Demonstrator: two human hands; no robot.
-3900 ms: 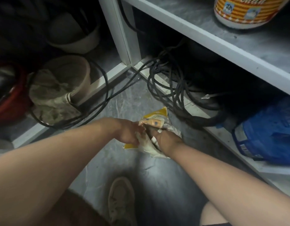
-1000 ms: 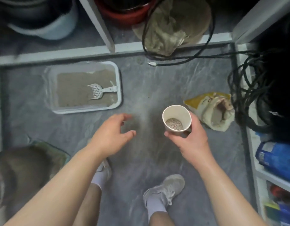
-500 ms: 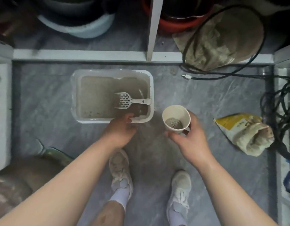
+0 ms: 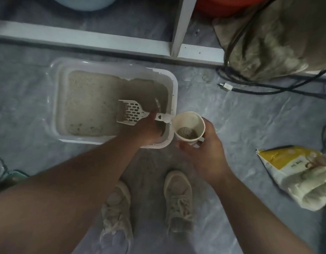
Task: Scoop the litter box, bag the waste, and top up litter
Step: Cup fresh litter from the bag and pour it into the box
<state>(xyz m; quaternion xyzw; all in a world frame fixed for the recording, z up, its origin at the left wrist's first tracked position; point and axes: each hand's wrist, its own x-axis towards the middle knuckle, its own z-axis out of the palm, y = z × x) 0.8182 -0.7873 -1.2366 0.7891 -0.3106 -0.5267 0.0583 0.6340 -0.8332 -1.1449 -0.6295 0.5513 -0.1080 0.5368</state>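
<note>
A white litter box [image 4: 112, 67] with sandy grey litter sits on the floor in front of my feet. A white slotted scoop [image 4: 130, 114] lies in its right half. My left hand [image 4: 146, 130] reaches into the box, and its fingers close over the scoop's handle, whose end sticks out to the right. Just right of the box's rim, my right hand [image 4: 204, 156] grips a white paper cup [image 4: 197, 120] upright, with a small heap of grey litter at the bottom. A yellow and white litter bag [image 4: 287, 162] lies open on the floor at the right.
A white shelf frame [image 4: 103, 41] runs along the floor behind the box. Black cables [image 4: 268, 87] and a dusty cloth sack [image 4: 277, 43] lie at the back right. My two shoes [image 4: 118, 208] stand just below the box. A teal object [image 4: 13, 176] shows at the left edge.
I turned from the litter bag toward the litter box, carrying the cup in my right hand. My left hand went from the box's near rim into the box, onto the scoop's handle.
</note>
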